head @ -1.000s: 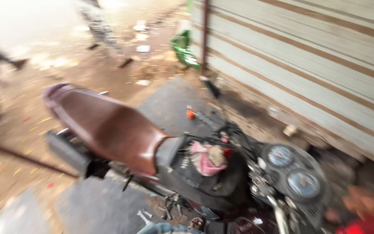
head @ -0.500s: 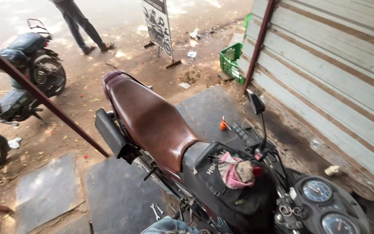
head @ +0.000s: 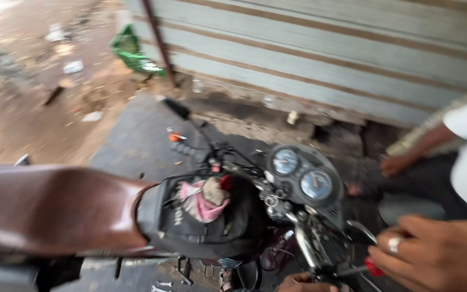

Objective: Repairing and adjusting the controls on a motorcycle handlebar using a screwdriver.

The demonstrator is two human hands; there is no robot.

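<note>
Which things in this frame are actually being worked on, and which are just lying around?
In hand: handlebar; red-handled tool gripped by the right hand; left hand just below the bar.
Lying about: pink rag on the tank; spanners on the ground; green crate.

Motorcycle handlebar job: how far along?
Done: nothing visibly finished. In hand: right hand grips a red-tipped tool beside the handlebar; left hand sits low under it, its grip cut off by the frame edge. Spanners lie on the ground. What is left cannot be judged.
</note>
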